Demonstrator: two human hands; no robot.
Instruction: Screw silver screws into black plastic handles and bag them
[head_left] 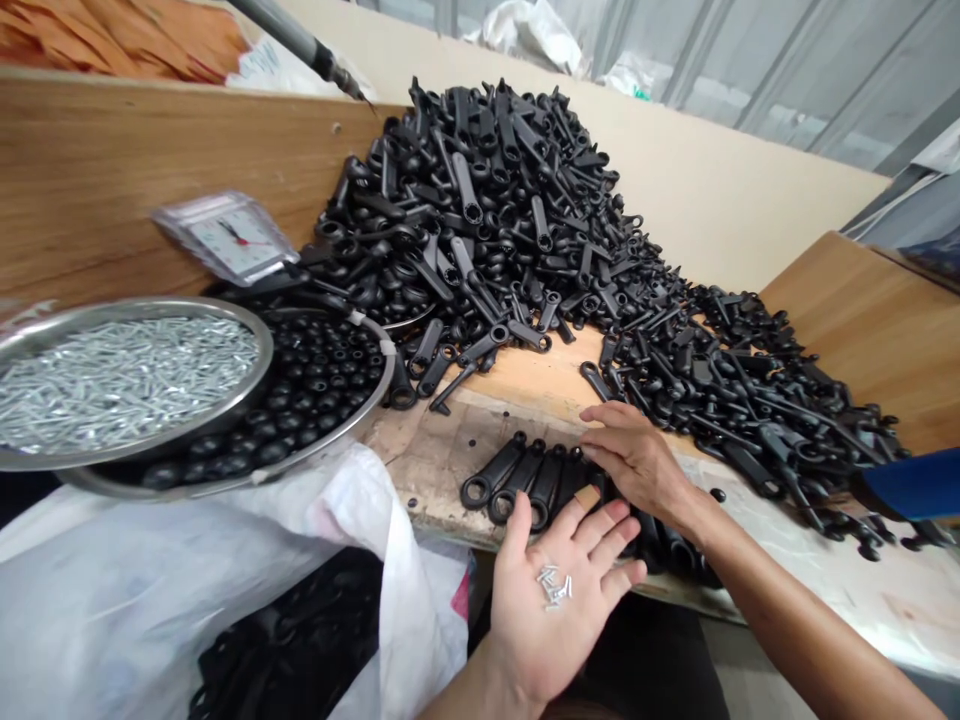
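Observation:
My left hand [564,590] is held palm up, fingers stretched out. Several small silver screws [553,588] lie loose on its palm, and a tan bandage wraps one fingertip. Just beyond it, a row of black crank handles [517,485] lies side by side along the bench edge, ring ends toward me. Over the far, narrow ends of this row reaches my right hand [637,460], palm down with its fingers apart. Part of the row is hidden beneath both hands. Whether the right fingertips touch a handle I cannot tell.
A steel bowl of screws [127,385] overlaps a tray of black knobs [322,375] at left. Behind rises a large heap of black handles [480,190]; more parts [720,390] spread right. A clock [236,238], a hanging power driver [315,55] and a white sack [375,520] surround the bench.

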